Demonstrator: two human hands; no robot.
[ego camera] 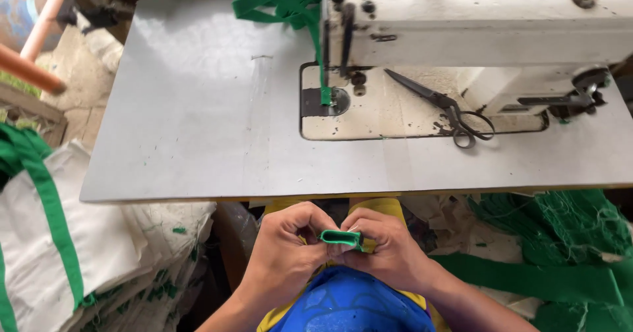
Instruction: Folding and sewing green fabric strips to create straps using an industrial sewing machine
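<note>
Below the table's front edge, my left hand (287,246) and my right hand (386,246) together pinch a folded end of green fabric strap (341,238) between thumbs and fingers. The strap's loose length (527,280) trails off to the right from under my right wrist. A white sewing machine (481,22) stands at the back right of the grey table (198,121). Another green strap (322,55) hangs from the back down to the needle area.
Black scissors (448,108) lie on the machine bed. White woven sacks with green straps (59,246) pile up at the lower left. A heap of green netting (573,226) sits at the right. Orange-brown pipes (30,68) cross the upper left.
</note>
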